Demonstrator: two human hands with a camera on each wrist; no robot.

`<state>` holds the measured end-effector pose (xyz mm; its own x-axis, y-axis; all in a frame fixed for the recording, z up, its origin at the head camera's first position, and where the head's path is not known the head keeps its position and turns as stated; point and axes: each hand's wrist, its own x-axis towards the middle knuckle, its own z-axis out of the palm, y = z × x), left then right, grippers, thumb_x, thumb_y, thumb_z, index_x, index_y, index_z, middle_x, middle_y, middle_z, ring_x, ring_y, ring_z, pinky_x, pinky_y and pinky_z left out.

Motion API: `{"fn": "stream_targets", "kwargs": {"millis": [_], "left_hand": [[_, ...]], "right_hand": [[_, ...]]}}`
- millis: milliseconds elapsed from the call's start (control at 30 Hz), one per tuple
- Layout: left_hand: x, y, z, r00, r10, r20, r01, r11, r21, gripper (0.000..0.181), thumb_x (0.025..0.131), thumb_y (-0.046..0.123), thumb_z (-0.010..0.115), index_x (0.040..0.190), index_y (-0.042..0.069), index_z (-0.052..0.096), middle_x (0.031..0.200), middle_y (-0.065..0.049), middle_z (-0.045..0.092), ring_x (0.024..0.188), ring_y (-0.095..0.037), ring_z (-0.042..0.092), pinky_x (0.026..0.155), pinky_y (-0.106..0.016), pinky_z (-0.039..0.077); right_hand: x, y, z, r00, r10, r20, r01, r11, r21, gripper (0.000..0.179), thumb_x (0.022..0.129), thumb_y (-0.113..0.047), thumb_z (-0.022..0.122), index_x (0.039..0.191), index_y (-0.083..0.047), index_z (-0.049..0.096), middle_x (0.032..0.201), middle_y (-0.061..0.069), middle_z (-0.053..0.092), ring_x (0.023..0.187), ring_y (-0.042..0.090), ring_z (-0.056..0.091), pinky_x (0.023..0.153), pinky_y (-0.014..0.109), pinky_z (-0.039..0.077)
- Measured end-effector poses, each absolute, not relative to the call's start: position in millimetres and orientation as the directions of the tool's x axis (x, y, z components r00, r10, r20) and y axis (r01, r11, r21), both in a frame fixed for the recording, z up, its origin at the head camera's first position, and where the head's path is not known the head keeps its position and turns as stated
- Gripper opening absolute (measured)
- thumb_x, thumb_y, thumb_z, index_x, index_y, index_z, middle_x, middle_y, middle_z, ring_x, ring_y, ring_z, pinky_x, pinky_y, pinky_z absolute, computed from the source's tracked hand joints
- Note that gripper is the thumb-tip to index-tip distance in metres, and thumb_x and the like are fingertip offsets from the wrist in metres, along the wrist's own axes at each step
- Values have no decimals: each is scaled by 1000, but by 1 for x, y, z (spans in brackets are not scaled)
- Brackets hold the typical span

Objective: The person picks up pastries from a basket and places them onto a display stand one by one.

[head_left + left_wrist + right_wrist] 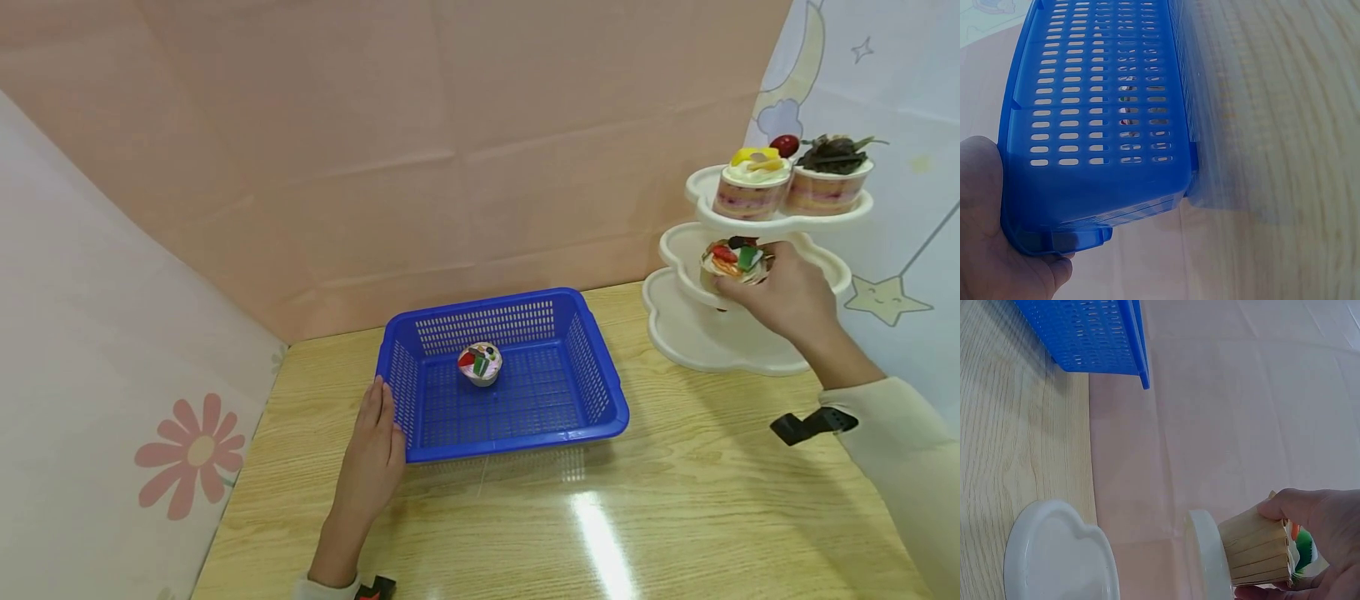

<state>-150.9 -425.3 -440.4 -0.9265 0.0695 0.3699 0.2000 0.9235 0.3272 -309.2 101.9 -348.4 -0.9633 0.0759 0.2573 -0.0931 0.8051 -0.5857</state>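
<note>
My right hand (791,292) holds a cupcake (1259,547) in a pleated paper cup by its upper edge, at the middle tier of a white three-tier stand (697,337). Red and green toppings show on it in the head view. In the right wrist view the cup's base is against or very near the tier's edge; contact is unclear. With my left hand (371,454) I grip the near left corner of a blue plastic basket (510,446); fingertips show below the rim in the left wrist view. Inside the basket stands another cupcake (480,364), topped with red and green pieces.
On the top tier sit a dessert cup with yellow fruit (752,185) and one with dark chocolate shavings (831,177). A red cherry (784,146) shows between them. The wooden table (705,467) meets a pink cloth backdrop (300,167) behind.
</note>
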Motion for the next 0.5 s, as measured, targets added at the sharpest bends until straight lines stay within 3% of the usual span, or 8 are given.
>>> {"fn": "stream_targets", "kwargs": {"millis": [167,500], "left_hand": [[-151,-425,-440,-928,63,367,194,923,331,53,99,16,38,145,-5,24,156,-16,14,143,-26,9,110,-50,24],[-151,-425,-441,-927,62,369,194,923,332,52,100,17,37,145,-5,24,156,-15,13,143,-25,8,110,-50,24]], "right_hand": [[-312,105,-350,-968,105,226,-46,816,-576,89,79,-55,66,136,6,34,117,34,49,100,51,47,68,59,38],[-321,108,-360,-957,168,238,19,851,-525,86,76,-63,62,123,7,42,102,33,55,82,50,55,46,47,37]]}}
